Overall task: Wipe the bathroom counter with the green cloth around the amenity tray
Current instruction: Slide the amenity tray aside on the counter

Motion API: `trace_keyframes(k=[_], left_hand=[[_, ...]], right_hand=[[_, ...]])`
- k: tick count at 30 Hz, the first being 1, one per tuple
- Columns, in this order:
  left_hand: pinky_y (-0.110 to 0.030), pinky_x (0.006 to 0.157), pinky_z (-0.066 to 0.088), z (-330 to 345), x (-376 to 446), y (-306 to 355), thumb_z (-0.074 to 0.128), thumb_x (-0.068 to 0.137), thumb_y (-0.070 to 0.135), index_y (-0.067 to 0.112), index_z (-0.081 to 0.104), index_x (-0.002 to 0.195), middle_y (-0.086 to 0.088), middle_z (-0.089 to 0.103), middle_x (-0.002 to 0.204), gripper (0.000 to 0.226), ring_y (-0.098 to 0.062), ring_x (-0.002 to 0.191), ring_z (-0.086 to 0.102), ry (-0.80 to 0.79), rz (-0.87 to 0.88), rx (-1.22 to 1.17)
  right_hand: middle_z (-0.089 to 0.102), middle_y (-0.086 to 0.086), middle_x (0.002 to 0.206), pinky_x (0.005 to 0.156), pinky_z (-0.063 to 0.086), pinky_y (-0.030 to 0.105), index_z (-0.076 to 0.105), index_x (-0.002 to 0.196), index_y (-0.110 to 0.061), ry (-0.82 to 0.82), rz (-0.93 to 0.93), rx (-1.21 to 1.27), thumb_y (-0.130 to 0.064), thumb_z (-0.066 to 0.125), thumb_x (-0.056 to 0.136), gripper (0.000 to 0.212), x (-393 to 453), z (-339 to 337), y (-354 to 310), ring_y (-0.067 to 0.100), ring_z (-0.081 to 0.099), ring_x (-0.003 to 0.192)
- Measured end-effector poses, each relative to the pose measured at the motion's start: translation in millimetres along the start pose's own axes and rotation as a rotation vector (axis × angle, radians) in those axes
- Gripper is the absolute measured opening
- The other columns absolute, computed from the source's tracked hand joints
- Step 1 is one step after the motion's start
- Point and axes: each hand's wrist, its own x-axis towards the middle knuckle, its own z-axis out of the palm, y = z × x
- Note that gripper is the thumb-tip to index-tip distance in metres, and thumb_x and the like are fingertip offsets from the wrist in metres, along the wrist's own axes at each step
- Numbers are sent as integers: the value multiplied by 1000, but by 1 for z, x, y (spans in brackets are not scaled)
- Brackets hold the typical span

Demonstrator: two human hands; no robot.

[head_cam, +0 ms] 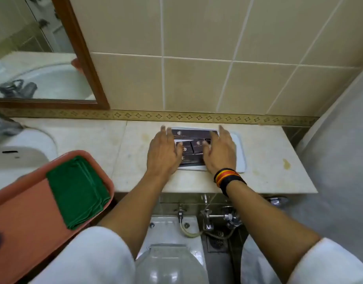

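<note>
Wiping not started: green cloth (78, 191) folded in orange tub (23, 222), well left of both hands. Left hand (163, 154) and right hand (220, 152) open, flat, flanking boxes on amenity tray (239, 152), gripping nothing. Counter (264, 160) stain right of right hand uncleaned.

Hands hide most of the amenity tray (239, 152) (box print blurred).

There is only one view, from a wide-angle camera on the person's head, which looks forward and steeply down over both forearms to the counter (258, 181) and the tiled wall (197, 78) at 12 o'clock. It is near: the left hand (163, 153) and right hand (220, 152) fill the middle. The mirror (33, 58) is at 10 o'clock, and straight lines bend at the edges.
</note>
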Motion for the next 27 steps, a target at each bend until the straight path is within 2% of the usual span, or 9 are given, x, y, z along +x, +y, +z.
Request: trace_keyframes(k=[2,5,11,16,18,21,23,24,27], left_hand=[[-43,105,47,5,2,3,37,106,41,2,42,148,-19,55,142,58,-34,126,54,50,-206,-65],[-44,94,49,14,8,10,37,105,40,-2,57,130,-21,61,126,52,-35,114,57,41,-387,-71],[-47,99,46,23,29,23,39,104,39,-2,66,123,-24,58,129,53,-40,119,54,-7,-571,-179],[-49,105,40,16,48,38,38,102,42,1,63,128,-26,53,138,54,-42,127,47,-42,-760,-210],[-51,107,38,10,55,52,38,103,41,0,64,128,-26,54,137,54,-42,128,46,-16,-697,-182],[-50,107,37,5,72,96,38,102,38,1,68,123,-25,57,134,52,-42,127,46,-9,-487,-193],[-48,104,39,11,85,138,40,101,36,1,71,113,-25,63,126,48,-43,123,49,-30,-305,-210],[-48,104,39,18,91,159,41,100,36,2,71,111,-25,64,123,47,-43,121,51,-47,-216,-202],[-45,108,38,46,111,218,40,101,37,7,67,123,-23,63,126,46,-41,121,52,-152,-1,-171]], right_hand=[[44,18,153,110,36,46,59,134,-8,33,258,-15,-26,51,98,41,14,-5,18,38,41,137],[54,21,136,102,44,46,58,129,-2,-94,494,-18,-19,57,95,39,33,-12,48,40,49,125],[58,24,132,96,50,42,62,123,0,-174,609,163,-9,61,92,32,60,-14,72,42,54,123],[71,23,111,74,47,32,67,104,5,-179,699,404,-5,64,88,19,55,-29,105,41,67,103],[75,20,99,77,53,33,72,93,4,-141,750,523,-9,70,81,18,35,-43,123,39,70,95],[77,17,76,81,61,40,75,71,-1,-83,866,721,-14,77,71,13,-10,-67,162,34,73,79],[74,17,66,67,64,38,72,63,0,-12,984,909,-5,76,73,11,-37,-79,191,28,71,58],[71,16,62,57,63,33,71,67,3,36,1050,1031,3,75,75,9,-49,-83,203,23,67,48],[69,9,50,44,58,25,66,78,9,130,1164,1229,13,74,78,9,-73,-85,235,17,67,41]])
